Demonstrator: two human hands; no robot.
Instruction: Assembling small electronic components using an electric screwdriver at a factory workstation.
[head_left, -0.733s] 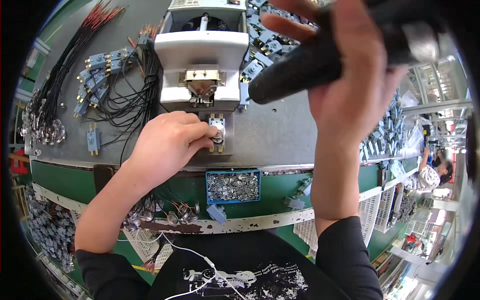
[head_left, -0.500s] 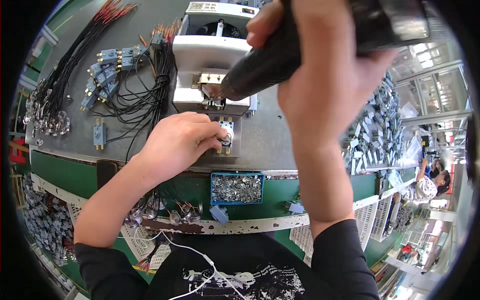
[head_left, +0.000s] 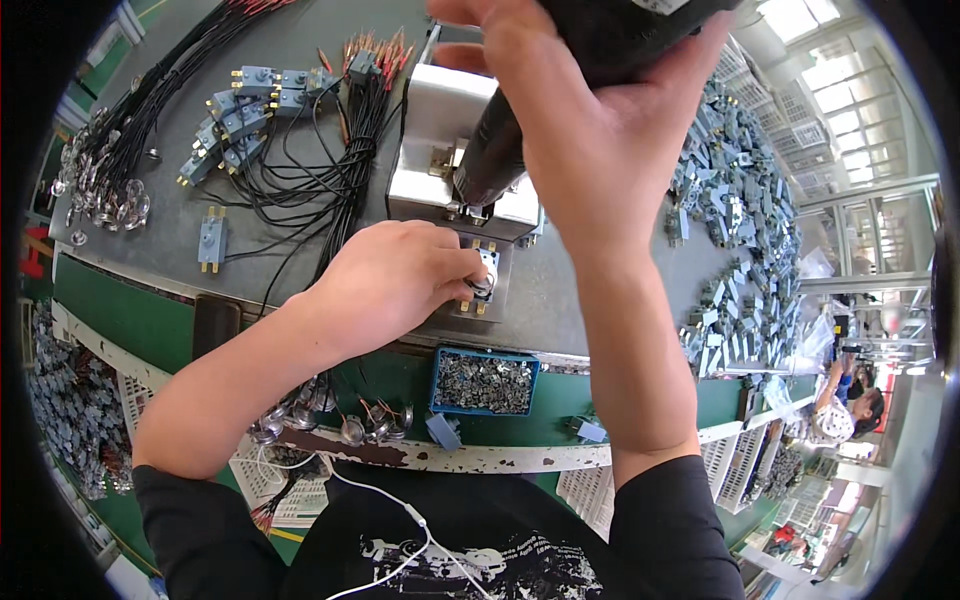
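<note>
My left hand (head_left: 400,275) is closed, its thumb and fingertips pinching a small round silver part on a grey switch block (head_left: 486,262) with brass terminals. The block rests on a metal plate (head_left: 508,290) at the front of the table. My right hand (head_left: 605,150) grips a thick black power screwdriver (head_left: 497,140), tilted with its narrow end down to the left. That end is at the front of a white screw feeder (head_left: 437,110), just beyond the block. The screwdriver and my right hand hide part of the feeder.
Grey switch blocks (head_left: 240,120) and a bundle of black wires (head_left: 350,180) lie left of the feeder. A blue tray (head_left: 485,410) of small metal parts stands at the near edge. Several grey blocks are heaped (head_left: 740,220) at right. A person (head_left: 835,415) sits far right.
The view has shifted, so the table things appear farther right. The screwdriver stands more upright, its end still at the feeder. My left hand keeps its pinch at the block.
</note>
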